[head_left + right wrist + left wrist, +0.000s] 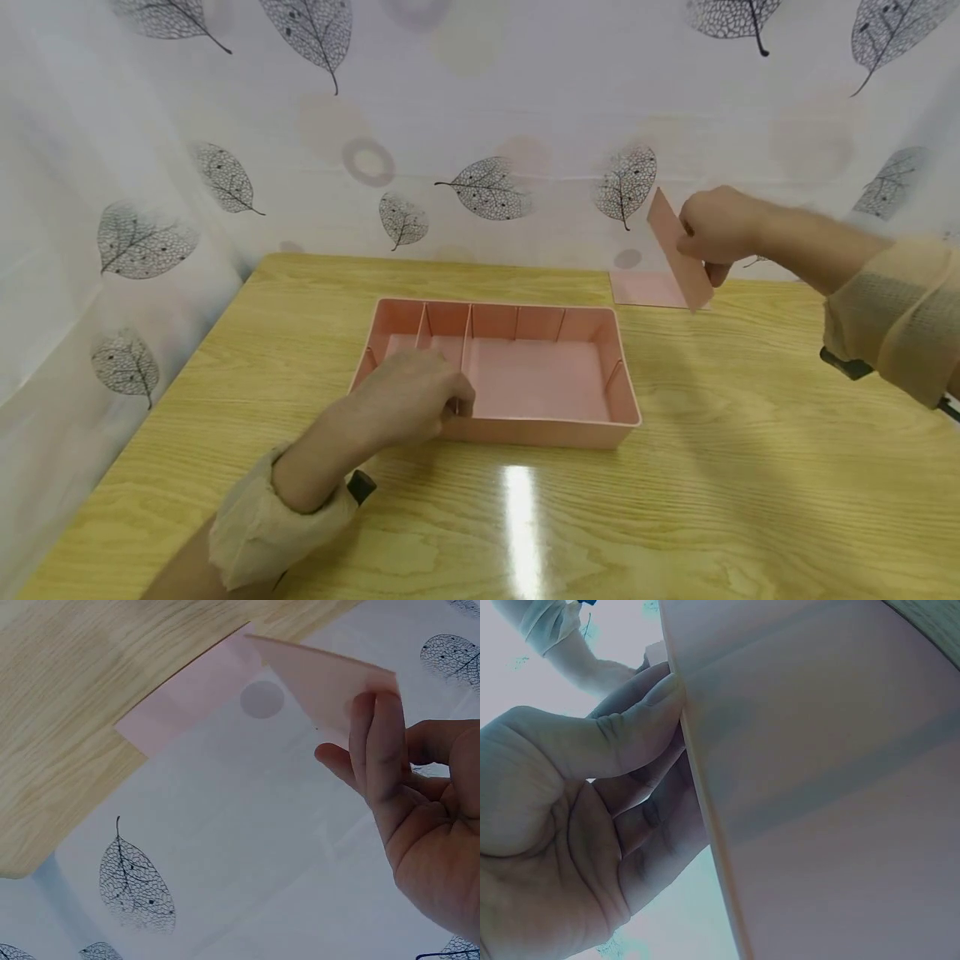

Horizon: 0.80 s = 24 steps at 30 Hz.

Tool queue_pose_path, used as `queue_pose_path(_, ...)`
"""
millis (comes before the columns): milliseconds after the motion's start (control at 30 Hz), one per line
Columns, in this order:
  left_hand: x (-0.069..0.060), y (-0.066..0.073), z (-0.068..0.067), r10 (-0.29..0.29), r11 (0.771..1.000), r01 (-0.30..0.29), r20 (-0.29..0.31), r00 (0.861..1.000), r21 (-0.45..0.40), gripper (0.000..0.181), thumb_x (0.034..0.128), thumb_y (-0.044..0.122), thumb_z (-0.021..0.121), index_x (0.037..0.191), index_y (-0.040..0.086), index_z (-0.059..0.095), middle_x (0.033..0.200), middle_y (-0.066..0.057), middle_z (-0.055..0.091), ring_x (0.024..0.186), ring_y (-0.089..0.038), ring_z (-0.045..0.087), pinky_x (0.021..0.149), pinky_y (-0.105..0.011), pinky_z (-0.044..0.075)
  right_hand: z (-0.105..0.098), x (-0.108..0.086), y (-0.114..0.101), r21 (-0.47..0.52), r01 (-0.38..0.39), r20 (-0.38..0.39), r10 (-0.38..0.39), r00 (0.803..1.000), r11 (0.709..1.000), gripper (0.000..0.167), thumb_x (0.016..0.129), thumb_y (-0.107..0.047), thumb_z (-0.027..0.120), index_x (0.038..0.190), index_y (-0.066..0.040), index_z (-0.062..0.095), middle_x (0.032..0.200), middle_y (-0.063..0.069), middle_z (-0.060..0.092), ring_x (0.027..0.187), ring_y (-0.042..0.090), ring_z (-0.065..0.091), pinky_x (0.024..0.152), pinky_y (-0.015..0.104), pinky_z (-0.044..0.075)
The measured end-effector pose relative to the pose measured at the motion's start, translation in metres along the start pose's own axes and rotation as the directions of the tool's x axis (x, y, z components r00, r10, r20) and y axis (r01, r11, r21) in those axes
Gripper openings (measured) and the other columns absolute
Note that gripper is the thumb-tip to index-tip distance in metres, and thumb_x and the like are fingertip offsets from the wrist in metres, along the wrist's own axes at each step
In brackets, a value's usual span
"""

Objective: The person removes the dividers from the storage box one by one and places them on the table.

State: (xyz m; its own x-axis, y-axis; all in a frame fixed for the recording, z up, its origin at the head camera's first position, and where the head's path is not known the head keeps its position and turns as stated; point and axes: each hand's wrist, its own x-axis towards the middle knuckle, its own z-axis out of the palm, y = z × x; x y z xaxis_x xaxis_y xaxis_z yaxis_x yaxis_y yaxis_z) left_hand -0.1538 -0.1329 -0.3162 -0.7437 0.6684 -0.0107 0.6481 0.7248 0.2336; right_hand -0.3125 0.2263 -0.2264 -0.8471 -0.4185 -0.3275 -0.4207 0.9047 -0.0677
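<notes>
A shallow pink divided organizer box (pixel 540 433) sits on the wooden table. My left hand (pixel 412 396) is at its front left, pinching the front wall near the rim. In the left wrist view the thumb (pixel 626 742) lies on the wall's outer face, with fingers beyond the edge. Two thin dividers (pixel 467 358) stand across the box's left part. Over the table's back right, my right hand (pixel 720 225) grips a flat pink divider panel (pixel 675 250), held tilted in the air. The right wrist view shows fingers along the panel's (pixel 322 682) edge.
Another flat pink panel (pixel 645 287) lies at the table's back edge, below the raised one. Behind the wooden table (pixel 480 517) hangs a pale curtain (pixel 555 100) with leaf prints. Slots line the box's inner walls.
</notes>
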Motion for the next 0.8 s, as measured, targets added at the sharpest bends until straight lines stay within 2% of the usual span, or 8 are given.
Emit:
queue_pose_path(133,0.0,-0.001,0.0,0.009,1.0,-0.009,-0.008,1.0,0.004,0.033,0.0733,-0.013,0.062,0.073,0.017,0.075,0.066,0.011,0.062,0.061,-0.004,0.051,0.054,-0.019,0.043,0.019,0.0,0.009,0.048,0.043,-0.013,-0.043,0.999,0.998,0.029,0.094,0.0,0.039,0.116,0.016,0.049,0.073,0.013,0.066,0.051,0.021,0.065,0.051,0.037,0.054)
queue_pose_path(233,0.0,-0.001,0.001,0.01,1.0,-0.01,-0.007,1.0,0.006,0.033,0.0735,-0.013,0.062,0.073,0.017,0.075,0.066,0.011,0.062,0.061,-0.004,0.05,0.054,-0.019,0.043,0.037,0.001,0.013,-0.013,0.096,-0.065,-0.097,0.993,0.995,0.031,0.09,0.005,0.042,0.12,0.01,0.05,0.073,0.014,0.058,0.053,0.02,0.059,0.047,0.035,0.05)
queue_pose_path(333,0.001,-0.001,0.001,0.011,1.0,-0.011,-0.008,1.0,0.009,0.033,0.0727,-0.013,0.062,0.073,0.018,0.075,0.065,0.011,0.061,0.061,-0.004,0.05,0.054,-0.019,0.042,0.055,0.002,0.018,-0.144,0.16,-0.101,-0.176,0.979,0.976,0.033,0.086,0.007,0.048,0.117,0.003,0.059,0.068,0.009,0.057,0.058,0.022,0.057,0.052,0.038,0.05)
queue_pose_path(400,0.001,-0.001,0.001,0.012,1.0,-0.012,-0.009,1.0,0.012,0.033,0.0723,-0.013,0.062,0.073,0.018,0.074,0.065,0.011,0.061,0.061,-0.004,0.051,0.054,-0.019,0.043,0.065,0.003,0.021,-0.216,0.213,-0.103,-0.239,0.966,0.953,0.036,0.085,0.007,0.052,0.119,0.001,0.062,0.07,0.009,0.061,0.063,0.026,0.061,0.058,0.042,0.053)
queue_pose_path(500,0.0,-0.001,0.001,0.012,1.0,-0.012,-0.011,1.0,0.012,0.032,0.0728,-0.012,0.063,0.073,0.018,0.075,0.066,0.011,0.063,0.062,-0.003,0.052,0.055,-0.02,0.044,0.078,0.003,0.024,-0.285,0.274,-0.075,-0.306,0.949,0.918,0.043,0.086,0.006,0.055,0.129,0.001,0.061,0.082,0.013,0.069,0.07,0.03,0.067,0.065,0.045,0.057)
queue_pose_path(600,0.0,-0.002,0.001,0.014,1.0,-0.014,-0.012,1.0,0.009,0.033,0.0728,-0.013,0.062,0.073,0.017,0.075,0.066,0.011,0.063,0.062,-0.003,0.052,0.056,-0.02,0.045,0.092,0.001,0.026,-0.324,0.337,-0.066,-0.376,0.924,0.884,0.045,0.087,0.008,0.056,0.131,0.001,0.06,0.098,0.019,0.073,0.076,0.035,0.069,0.069,0.047,0.058)
queue_pose_path(700,0.0,-0.002,0.0,0.015,1.0,-0.015,-0.007,1.0,0.006,0.034,0.072,-0.014,0.061,0.072,0.017,0.074,0.065,0.011,0.061,0.062,-0.003,0.051,0.055,-0.02,0.044,0.107,-0.003,0.026,-0.346,0.348,-0.075,-0.396,0.915,0.871,0.043,0.09,0.005,0.054,0.133,0.001,0.059,0.116,0.022,0.07,0.082,0.041,0.069,0.071,0.051,0.058)
queue_pose_path(800,0.001,-0.002,0.0,0.014,1.0,-0.014,0.001,1.0,0.001,0.034,0.0717,-0.015,0.061,0.072,0.017,0.074,0.066,0.011,0.061,0.062,-0.004,0.051,0.056,-0.02,0.044,0.122,-0.007,0.027,-0.414,0.352,-0.097,-0.425,0.9,0.839,0.042,0.091,0.003,0.055,0.133,0.002,0.058,0.123,0.026,0.065,0.076,0.042,0.068,0.065,0.052,0.058)
